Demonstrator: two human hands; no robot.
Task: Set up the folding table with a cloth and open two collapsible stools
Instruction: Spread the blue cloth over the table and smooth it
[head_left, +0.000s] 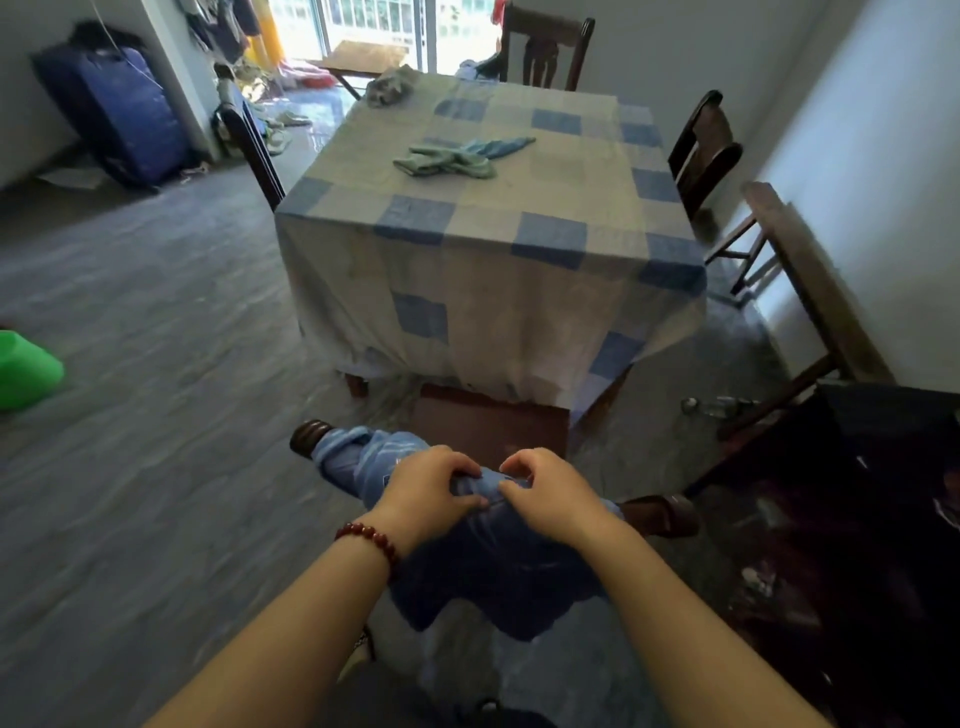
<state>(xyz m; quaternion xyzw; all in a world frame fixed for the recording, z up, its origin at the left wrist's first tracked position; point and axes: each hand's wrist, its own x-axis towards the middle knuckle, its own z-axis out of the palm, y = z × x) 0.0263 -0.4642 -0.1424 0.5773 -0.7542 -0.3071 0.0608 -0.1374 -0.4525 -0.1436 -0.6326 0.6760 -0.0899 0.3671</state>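
Pinching a blue fabric (498, 571) with 2 hands, left hand (431, 493) and right hand (550, 493), fingers curled, side by side. Draped over a dark chair back (660, 514), long axis running far left to near right. Just beyond, spread over the counter (356, 385): checked cloth (483, 218), long axis pointing away toward the window, near edge hanging low. Lying mid-top: 1 crumpled green rag (452, 158).

Single wide-angle head-worn view, forward and down, close above left hand (431, 488) and right hand (551, 494), table (467, 224) beyond.
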